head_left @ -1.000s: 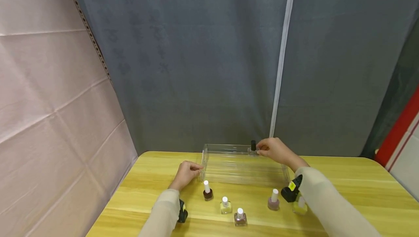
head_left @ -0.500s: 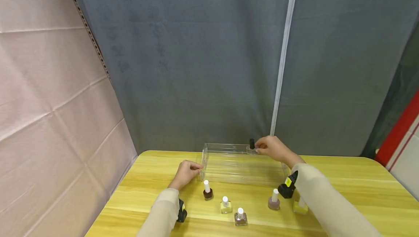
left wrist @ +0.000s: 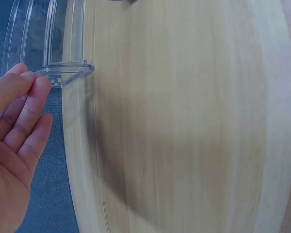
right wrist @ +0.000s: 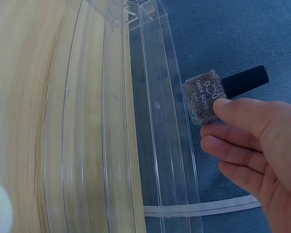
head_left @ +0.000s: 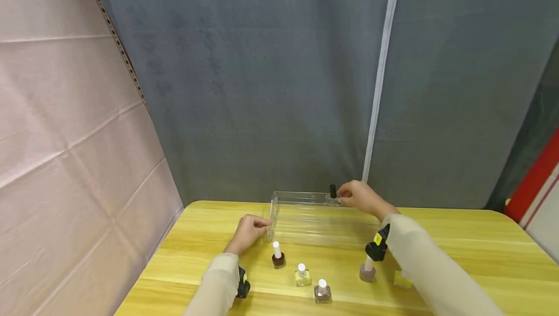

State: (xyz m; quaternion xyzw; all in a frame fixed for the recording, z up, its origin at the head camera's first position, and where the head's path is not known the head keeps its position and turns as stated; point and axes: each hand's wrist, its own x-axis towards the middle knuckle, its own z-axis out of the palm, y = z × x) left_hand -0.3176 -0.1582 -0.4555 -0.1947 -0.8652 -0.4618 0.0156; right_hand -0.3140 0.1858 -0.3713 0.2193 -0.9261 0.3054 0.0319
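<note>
Right hand (head_left: pixel 360 196): its thumb and fingers were clamped on the glittery bottle (right wrist: pixel 202 101).
Glittery bottle: was upright at the clear rack's (head_left: pixel 301 198) far edge, contact unclear.
Left hand (head_left: pixel 248 233): its thumb and fingertips pinched the rack's left end.
5 other bottles (head_left: pixel 303 278): were on the table (head_left: pixel 174 262).
</note>
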